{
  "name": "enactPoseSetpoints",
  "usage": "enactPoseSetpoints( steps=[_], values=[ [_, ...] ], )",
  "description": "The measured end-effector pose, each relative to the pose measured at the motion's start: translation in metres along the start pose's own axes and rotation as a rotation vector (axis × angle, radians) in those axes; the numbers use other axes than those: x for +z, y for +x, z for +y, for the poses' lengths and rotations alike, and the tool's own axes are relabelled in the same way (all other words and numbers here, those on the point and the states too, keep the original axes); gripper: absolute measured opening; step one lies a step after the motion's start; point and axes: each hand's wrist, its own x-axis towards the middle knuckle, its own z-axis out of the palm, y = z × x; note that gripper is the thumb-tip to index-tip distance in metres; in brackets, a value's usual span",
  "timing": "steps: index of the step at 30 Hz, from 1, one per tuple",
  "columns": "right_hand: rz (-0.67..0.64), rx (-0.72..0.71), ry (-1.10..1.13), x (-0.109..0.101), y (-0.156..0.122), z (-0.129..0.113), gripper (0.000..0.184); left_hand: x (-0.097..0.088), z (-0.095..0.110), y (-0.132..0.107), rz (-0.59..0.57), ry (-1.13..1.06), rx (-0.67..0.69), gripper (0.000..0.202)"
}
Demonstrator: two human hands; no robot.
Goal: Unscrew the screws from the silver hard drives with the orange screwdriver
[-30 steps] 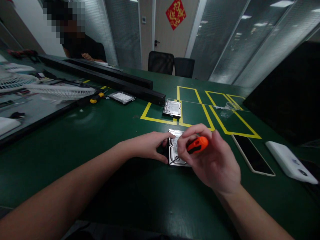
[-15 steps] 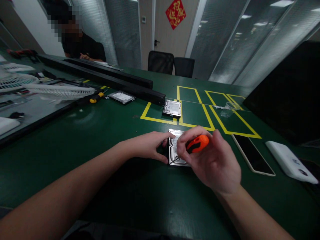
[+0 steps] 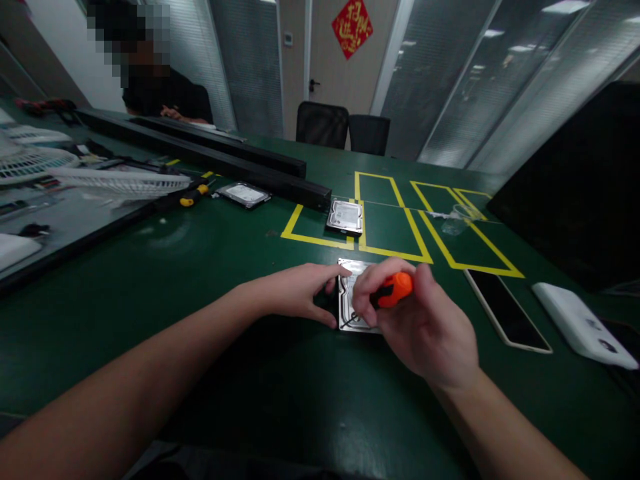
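A silver hard drive lies flat on the green table in front of me, its right part covered by my right hand. My left hand holds the drive by its left side, thumb at the near corner and fingers at the far part. In my right hand is an orange and black screwdriver, the fingers curled round its handle. Its thin shaft slants down to the left, with the tip at the drive's near left corner. Whether the tip sits in a screw is too small to tell.
A second hard drive and a third one lie farther back, near long black bars. A yellow screwdriver is at left. Phone, white device and plastic cup stand right. A person sits across.
The screwdriver's handle and my right hand have shifted slightly left and turned a little. My left hand and the hard drive stay where they were.
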Motion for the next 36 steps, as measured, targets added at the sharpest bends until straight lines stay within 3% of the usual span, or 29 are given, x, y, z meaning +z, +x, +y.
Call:
enactPoseSetpoints(
  steps=[4, 11, 17, 19, 22, 25, 28, 31, 32, 34, 36],
  values=[
    [-0.014, 0.017, 0.002, 0.000, -0.001, 0.002, 0.022, -0.001, 0.002, 0.000, -0.013, 0.007, -0.019, 0.063],
    [-0.011, 0.020, -0.002, -0.003, -0.005, 0.007, 0.027, -0.001, 0.002, -0.001, -0.017, -0.014, -0.035, 0.072],
    [0.003, -0.001, -0.033, -0.002, -0.004, 0.001, 0.030, -0.009, 0.004, -0.003, -0.071, -0.033, -0.112, 0.092],
    [0.023, -0.030, -0.057, -0.004, -0.003, -0.005, 0.031, -0.022, 0.005, -0.008, -0.062, 0.000, -0.133, 0.085],
    [0.061, -0.126, -0.131, -0.008, -0.003, -0.020, 0.032, -0.051, 0.005, -0.021, 0.040, 0.122, -0.203, 0.044],
    [0.126, -0.218, -0.332, -0.014, -0.007, -0.039, 0.028, -0.078, 0.000, -0.036, 0.065, 0.291, -0.355, 0.029],
    [0.131, -0.265, -0.748, -0.024, -0.012, -0.053, 0.021, -0.093, -0.011, -0.047, -0.029, 0.390, -0.550, 0.026],
    [-0.034, -0.408, -1.309, -0.044, -0.011, -0.053, 0.003, -0.094, -0.021, -0.050, -0.106, 0.421, -0.658, 0.024],
    [-0.075, -0.469, -1.427, -0.052, -0.011, -0.049, 0.005, -0.093, -0.024, -0.050, -0.113, 0.418, -0.670, 0.024],
    [-0.084, -0.545, -1.528, -0.069, -0.011, -0.038, 0.006, -0.090, -0.030, -0.050, -0.105, 0.394, -0.667, 0.025],
    [0.039, -0.581, -1.537, -0.083, -0.013, -0.026, 0.007, -0.087, -0.035, -0.049, -0.083, 0.357, -0.646, 0.027]
  ],
)
